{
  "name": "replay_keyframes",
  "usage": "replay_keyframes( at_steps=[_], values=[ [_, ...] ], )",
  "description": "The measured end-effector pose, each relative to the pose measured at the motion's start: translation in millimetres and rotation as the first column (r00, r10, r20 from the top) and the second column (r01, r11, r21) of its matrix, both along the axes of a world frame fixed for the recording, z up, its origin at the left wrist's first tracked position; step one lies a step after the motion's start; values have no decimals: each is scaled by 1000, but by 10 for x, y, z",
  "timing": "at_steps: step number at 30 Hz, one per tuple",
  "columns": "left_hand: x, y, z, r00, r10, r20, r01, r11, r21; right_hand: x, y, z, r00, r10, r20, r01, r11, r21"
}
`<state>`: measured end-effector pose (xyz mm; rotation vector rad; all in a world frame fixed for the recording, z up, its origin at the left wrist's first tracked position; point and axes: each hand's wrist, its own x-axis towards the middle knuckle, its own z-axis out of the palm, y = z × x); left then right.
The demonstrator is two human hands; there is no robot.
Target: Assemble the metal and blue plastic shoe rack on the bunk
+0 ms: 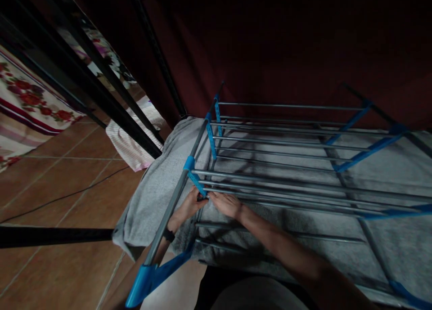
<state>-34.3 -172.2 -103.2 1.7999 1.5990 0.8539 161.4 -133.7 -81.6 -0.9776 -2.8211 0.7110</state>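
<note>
Pinching the bracket (pixel 197 183) at seven o'clock from centre, above the blanket (pixel 151 202), your left hand (pixel 191 205) holds its lower end; your right hand (pixel 225 203) sits beside it, grip too hidden to tell. Ideally, align the bracket squarely with the rods (pixel 270 180) running toward three o'clock.

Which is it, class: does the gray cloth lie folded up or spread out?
Spread out: the gray cloth lies broadly beneath the metal rack and extends past its left end.
</note>
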Motion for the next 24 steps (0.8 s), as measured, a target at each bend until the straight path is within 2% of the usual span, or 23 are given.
replay_keyframes(
  at_steps=[7,13,17,24],
  values=[
    [63,19,-95,989,126,80,-127,992,13,13,51,-15,997,15,-76,-11,998,61],
    [107,-7,-107,982,183,53,-180,982,-49,10,68,20,989,-22,-145,19,1000,-21],
    [137,-44,-155,978,208,20,-208,978,-8,17,74,51,990,-20,-141,14,999,-47],
    [145,-54,-238,980,196,38,-199,978,70,18,108,70,994,12,-106,-9,1000,25]
  ],
)
